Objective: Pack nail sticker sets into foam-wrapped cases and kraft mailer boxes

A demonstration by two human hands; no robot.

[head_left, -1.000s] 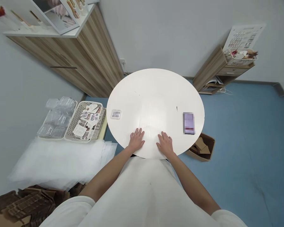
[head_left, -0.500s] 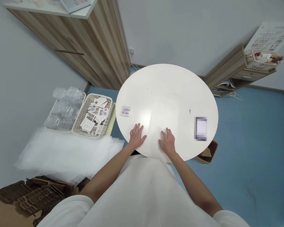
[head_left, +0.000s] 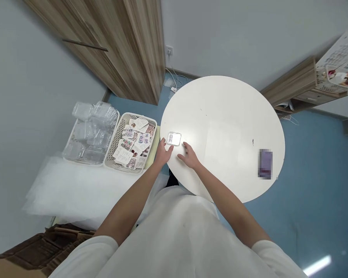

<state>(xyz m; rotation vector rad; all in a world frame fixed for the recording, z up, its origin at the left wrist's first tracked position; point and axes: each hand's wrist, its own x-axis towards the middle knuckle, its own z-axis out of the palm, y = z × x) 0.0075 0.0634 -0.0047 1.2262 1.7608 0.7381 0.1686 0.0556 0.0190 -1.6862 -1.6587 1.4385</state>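
On the left part of the round white table (head_left: 229, 116) lies a small clear plastic box (head_left: 174, 139) with purple-patterned pieces inside; glare hides part of its lid. My left hand (head_left: 162, 153) is at the table's left edge, just below the box, thumb and fingers apart. To the box's lower right, my right hand (head_left: 189, 156) hovers over or rests on the tabletop, its fingers spread and nothing in them. Whether the left fingertips touch the box I cannot tell.
Left of the table, a white basket (head_left: 110, 164) holds printed cards, beside another basket of clear plastic boxes (head_left: 88, 131). White translucent sheets (head_left: 75, 191) lie in front. A blurred purple object (head_left: 265, 164) lies at the table's right. A wooden cabinet (head_left: 127, 50) stands behind.
Both hands have moved left, from lying flat on the table to near the clear box. The view has shifted left, so the table and baskets appear further right.
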